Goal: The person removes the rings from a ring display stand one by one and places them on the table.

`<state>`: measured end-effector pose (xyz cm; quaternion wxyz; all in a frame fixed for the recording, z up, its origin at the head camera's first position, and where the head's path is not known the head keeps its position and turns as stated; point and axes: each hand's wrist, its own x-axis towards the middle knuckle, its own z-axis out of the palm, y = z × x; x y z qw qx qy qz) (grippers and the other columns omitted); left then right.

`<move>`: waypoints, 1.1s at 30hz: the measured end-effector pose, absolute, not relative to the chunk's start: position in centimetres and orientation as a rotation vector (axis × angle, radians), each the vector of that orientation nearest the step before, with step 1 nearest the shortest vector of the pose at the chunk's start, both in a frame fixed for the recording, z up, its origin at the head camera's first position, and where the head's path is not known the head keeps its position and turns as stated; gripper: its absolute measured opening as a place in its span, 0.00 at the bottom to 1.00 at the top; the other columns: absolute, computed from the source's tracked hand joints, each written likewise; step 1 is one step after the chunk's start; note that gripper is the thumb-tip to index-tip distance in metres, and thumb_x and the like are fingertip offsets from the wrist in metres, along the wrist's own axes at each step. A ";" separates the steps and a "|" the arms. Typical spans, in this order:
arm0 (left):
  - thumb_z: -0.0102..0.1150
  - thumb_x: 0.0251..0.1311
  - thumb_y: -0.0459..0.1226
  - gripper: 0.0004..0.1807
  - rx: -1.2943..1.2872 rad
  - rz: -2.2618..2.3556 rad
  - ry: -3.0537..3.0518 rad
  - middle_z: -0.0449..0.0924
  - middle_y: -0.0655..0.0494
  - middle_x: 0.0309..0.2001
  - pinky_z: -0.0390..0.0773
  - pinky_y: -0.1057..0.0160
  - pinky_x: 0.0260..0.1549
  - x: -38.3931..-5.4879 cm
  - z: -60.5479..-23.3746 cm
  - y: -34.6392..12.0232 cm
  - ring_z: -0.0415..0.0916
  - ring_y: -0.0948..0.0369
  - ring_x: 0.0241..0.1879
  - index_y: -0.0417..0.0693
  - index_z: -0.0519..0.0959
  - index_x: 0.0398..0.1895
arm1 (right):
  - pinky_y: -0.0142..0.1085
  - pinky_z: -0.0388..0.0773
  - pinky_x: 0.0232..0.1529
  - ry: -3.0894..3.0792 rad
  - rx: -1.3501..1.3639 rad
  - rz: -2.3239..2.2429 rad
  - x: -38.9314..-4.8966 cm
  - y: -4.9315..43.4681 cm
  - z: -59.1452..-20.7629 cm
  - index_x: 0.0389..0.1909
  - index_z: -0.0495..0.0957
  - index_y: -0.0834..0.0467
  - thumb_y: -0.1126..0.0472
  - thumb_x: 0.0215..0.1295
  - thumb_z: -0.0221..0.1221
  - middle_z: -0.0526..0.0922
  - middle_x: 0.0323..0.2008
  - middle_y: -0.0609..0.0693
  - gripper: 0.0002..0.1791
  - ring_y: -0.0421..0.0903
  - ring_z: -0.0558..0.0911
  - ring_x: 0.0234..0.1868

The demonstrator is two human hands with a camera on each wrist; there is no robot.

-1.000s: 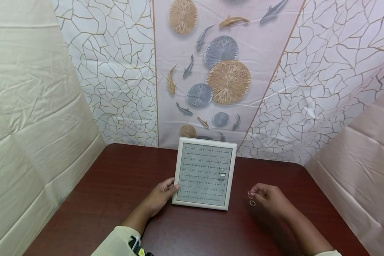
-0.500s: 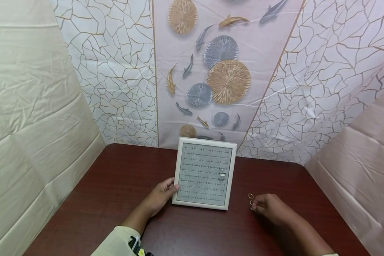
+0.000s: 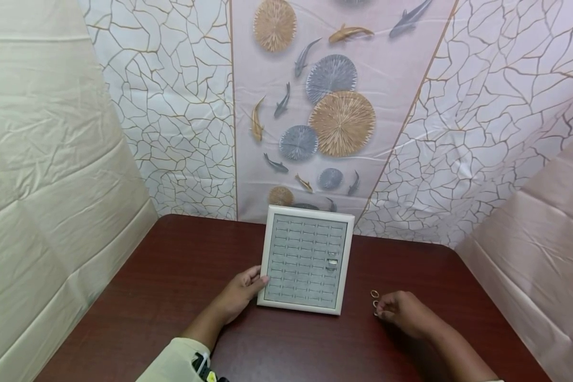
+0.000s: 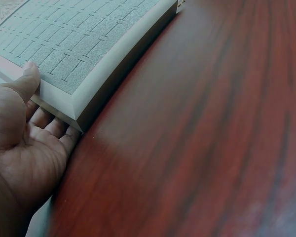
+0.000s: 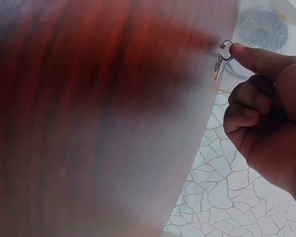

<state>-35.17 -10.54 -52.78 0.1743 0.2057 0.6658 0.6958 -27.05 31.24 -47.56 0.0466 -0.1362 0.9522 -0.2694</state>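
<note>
A ring display board (image 3: 310,211) with a white frame and grey slotted padding leans back on the table in the head view. My left hand (image 3: 241,295) grips its lower left edge, thumb on the frame and fingers behind, as the left wrist view shows. A silvery ring (image 3: 332,261) sits in a slot near the right side, with others close above and below it. My right hand (image 3: 408,314) is down at the loose rings right of the board, pinching the nearest ring (image 5: 227,52) by its edge. Just beyond lies a gold-coloured ring (image 3: 374,294).
The dark red wooden table (image 3: 286,345) carries the board and rings. A patterned cloth backdrop (image 3: 186,132) hangs behind it. Pale cloth (image 3: 43,185) walls in the left side, and another cloth (image 3: 539,249) the right.
A second ago my right hand was at the far ring; it has let go of that one and moved nearer to me, to the closest ring. The left hand and board have stayed put.
</note>
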 end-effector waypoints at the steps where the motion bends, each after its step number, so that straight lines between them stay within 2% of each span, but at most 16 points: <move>1: 0.52 0.72 0.48 0.31 0.584 1.972 1.888 0.76 0.46 0.65 0.77 0.63 0.58 -35.2 -52.8 -10.5 0.78 0.57 0.59 0.47 0.61 0.74 | 0.27 0.70 0.28 2.906 -0.411 -0.820 -27.1 31.2 -47.6 0.27 0.82 0.53 0.65 0.63 0.63 0.83 0.25 0.41 0.06 0.29 0.72 0.24; 18: 0.52 0.73 0.47 0.32 0.578 1.977 1.895 0.75 0.45 0.65 0.77 0.63 0.58 -35.0 -52.4 -10.5 0.78 0.57 0.59 0.45 0.60 0.74 | 0.26 0.72 0.28 2.891 -0.415 -0.880 -26.9 31.4 -47.7 0.26 0.83 0.55 0.66 0.61 0.65 0.86 0.26 0.44 0.06 0.28 0.74 0.26; 33: 0.51 0.73 0.47 0.31 0.579 1.976 1.886 0.74 0.45 0.66 0.76 0.63 0.59 -34.8 -52.2 -10.6 0.77 0.58 0.61 0.46 0.59 0.74 | 0.28 0.71 0.26 2.920 -0.389 -0.928 -27.2 31.0 -47.0 0.30 0.83 0.56 0.66 0.64 0.62 0.84 0.25 0.46 0.05 0.30 0.72 0.24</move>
